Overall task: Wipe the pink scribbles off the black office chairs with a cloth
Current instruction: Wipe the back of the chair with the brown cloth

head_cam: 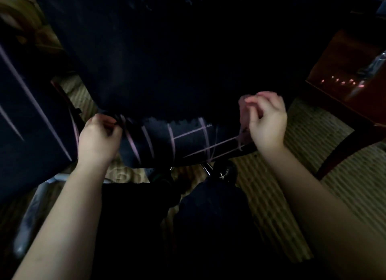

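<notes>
A black office chair back (158,66) fills the middle of the view. Pink scribbles (188,137) cross its lower edge as lines and a grid. My left hand (98,137) pinches that lower edge at its left corner. My right hand (267,122) is closed on a pinkish cloth (244,116) at the right end of the same edge, beside the scribbles. A second black chair (31,120) at the left carries long pink lines.
A reddish wooden table (346,74) stands at the right, with a dark leg running down to the striped carpet (313,146). My dark trousers and a shoe (224,173) are below the chair. A metal chair base (205,167) shows under the backrest.
</notes>
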Tool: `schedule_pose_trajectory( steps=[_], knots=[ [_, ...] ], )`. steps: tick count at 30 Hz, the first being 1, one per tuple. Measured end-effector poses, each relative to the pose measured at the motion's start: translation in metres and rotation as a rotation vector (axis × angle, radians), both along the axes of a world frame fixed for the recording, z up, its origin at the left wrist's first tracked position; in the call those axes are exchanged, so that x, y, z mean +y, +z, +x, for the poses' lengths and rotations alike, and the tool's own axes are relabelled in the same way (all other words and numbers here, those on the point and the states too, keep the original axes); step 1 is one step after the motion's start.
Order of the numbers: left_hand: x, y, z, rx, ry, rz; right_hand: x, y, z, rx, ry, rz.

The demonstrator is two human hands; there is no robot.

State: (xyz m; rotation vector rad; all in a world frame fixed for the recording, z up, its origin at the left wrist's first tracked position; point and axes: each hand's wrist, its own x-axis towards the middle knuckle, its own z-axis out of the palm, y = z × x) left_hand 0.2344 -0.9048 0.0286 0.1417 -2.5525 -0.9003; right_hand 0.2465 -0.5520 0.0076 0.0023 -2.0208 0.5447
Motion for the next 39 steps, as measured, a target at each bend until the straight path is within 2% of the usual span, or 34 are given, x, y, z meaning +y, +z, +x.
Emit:
schedule_pose_trajectory(
  steps=[2, 5, 6, 8, 13, 15, 17, 20, 22, 29, 31, 34, 36, 37, 39],
  knots=[
    [-0.002, -0.001, -0.001, -0.002, 0.009, 0.012, 0.001, -0.037, 0.001, -0.122, -0.002, 0.009],
    [-0.007, -0.001, -0.001, -0.015, 0.058, 0.054, 0.010, -0.091, 0.002, -0.522, 0.005, 0.015],
    [-0.008, -0.001, 0.000, -0.020, 0.077, 0.075, 0.012, -0.096, 0.003, -0.588, 0.005, 0.012],
    [-0.010, -0.001, 0.002, -0.024, 0.088, 0.103, 0.012, -0.081, 0.001, -0.512, 0.027, -0.018],
    [-0.007, 0.000, 0.000, -0.056, 0.022, 0.112, 0.005, 0.008, -0.003, -0.024, 0.033, -0.061],
    [-0.006, 0.002, -0.002, -0.057, 0.031, 0.131, 0.003, 0.008, -0.003, 0.051, 0.020, -0.079],
    [-0.006, 0.003, -0.002, -0.051, 0.042, 0.163, -0.002, -0.019, -0.004, -0.046, 0.004, -0.058],
    [-0.004, 0.003, -0.001, -0.044, 0.034, 0.201, -0.006, -0.070, -0.002, -0.392, 0.056, 0.002],
    [-0.003, 0.002, 0.000, -0.041, 0.032, 0.210, -0.005, -0.073, 0.001, -0.565, 0.110, 0.058],
    [-0.003, 0.003, 0.002, -0.039, -0.017, 0.156, 0.005, 0.037, -0.019, -0.556, 0.127, 0.230],
    [-0.003, 0.004, 0.002, -0.048, -0.026, 0.157, 0.004, 0.047, -0.019, -0.536, 0.111, 0.197],
    [-0.003, 0.003, 0.002, -0.060, -0.036, 0.158, -0.007, 0.029, -0.014, -0.369, 0.055, 0.015],
    [-0.003, 0.003, 0.001, -0.064, -0.030, 0.162, -0.017, -0.007, -0.009, -0.265, 0.017, -0.080],
    [-0.002, 0.002, 0.001, -0.067, -0.022, 0.168, -0.021, -0.029, -0.007, -0.279, 0.003, -0.108],
    [0.000, 0.001, 0.002, -0.066, -0.018, 0.188, -0.030, -0.066, -0.005, -0.436, 0.006, -0.203]
  ],
)
